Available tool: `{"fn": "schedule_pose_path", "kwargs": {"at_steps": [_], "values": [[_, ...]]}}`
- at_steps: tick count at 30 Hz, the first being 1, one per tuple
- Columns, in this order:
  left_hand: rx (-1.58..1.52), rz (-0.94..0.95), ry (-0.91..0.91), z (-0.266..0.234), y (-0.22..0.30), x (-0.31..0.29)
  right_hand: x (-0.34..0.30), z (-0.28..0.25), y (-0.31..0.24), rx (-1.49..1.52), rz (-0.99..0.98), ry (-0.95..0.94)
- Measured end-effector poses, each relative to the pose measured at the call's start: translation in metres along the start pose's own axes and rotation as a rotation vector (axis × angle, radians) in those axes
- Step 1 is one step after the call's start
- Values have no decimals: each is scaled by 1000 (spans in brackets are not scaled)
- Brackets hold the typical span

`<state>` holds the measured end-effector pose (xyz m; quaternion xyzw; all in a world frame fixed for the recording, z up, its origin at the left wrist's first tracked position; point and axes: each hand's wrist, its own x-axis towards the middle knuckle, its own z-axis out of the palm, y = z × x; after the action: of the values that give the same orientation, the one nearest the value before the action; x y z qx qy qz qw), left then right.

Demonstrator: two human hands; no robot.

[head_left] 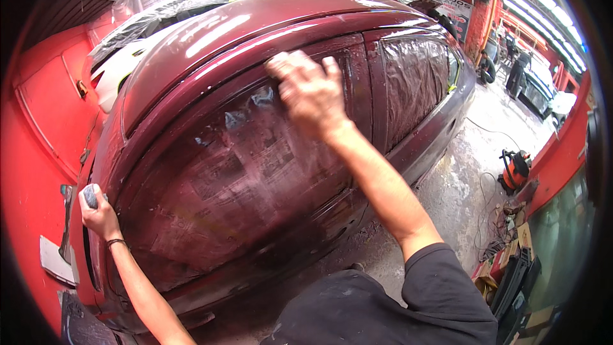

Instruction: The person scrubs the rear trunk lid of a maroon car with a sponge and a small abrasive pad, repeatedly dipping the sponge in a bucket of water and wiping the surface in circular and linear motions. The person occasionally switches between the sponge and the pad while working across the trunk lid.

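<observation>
A dark red car (297, 9) fills the middle, its front side window covered with paint-dusted paper and plastic masking (223, 172). At the upper window frame, my right hand (310, 92) presses down with bent fingers, slightly blurred, the thumb sticking up. A brownish edge shows under its fingertips; what it is I cannot make out. Lower left, beside the front end of the window area, my left hand (101, 218) is closed around a small grey-and-white object (91, 198), held upright. The rear window wears wrinkled clear plastic sheeting (415, 73).
Behind the car, a pale vehicle (124, 67) sits under plastic by the red wall (45, 128). An orange-and-black shop vacuum (514, 169) and its cord lie right, near boxes and dark panels (511, 287). Two people (518, 71) are in the far right background.
</observation>
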<state>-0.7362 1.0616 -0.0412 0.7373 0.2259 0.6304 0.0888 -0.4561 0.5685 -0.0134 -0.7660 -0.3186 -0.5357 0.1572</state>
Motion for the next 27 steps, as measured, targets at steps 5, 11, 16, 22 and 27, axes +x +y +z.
{"fn": "schedule_pose_path", "kwargs": {"at_steps": [5, 11, 16, 22, 27], "values": [[43, -28, 27, 10, 1, -5, -4, 3, 104, -91, 359, -16], [64, -68, -12, 0, -18, 1, -6, -1, 78, -32, 183, -18], [97, -89, -10, 9, -24, 2, -17, -1, 145, -12, 299, -78], [90, -193, 12, 6, -6, 3, -61, 21, 119, 28, 456, -82], [48, -157, -11, 8, -14, 2, -58, 22, 121, 57, 466, -16]]}}
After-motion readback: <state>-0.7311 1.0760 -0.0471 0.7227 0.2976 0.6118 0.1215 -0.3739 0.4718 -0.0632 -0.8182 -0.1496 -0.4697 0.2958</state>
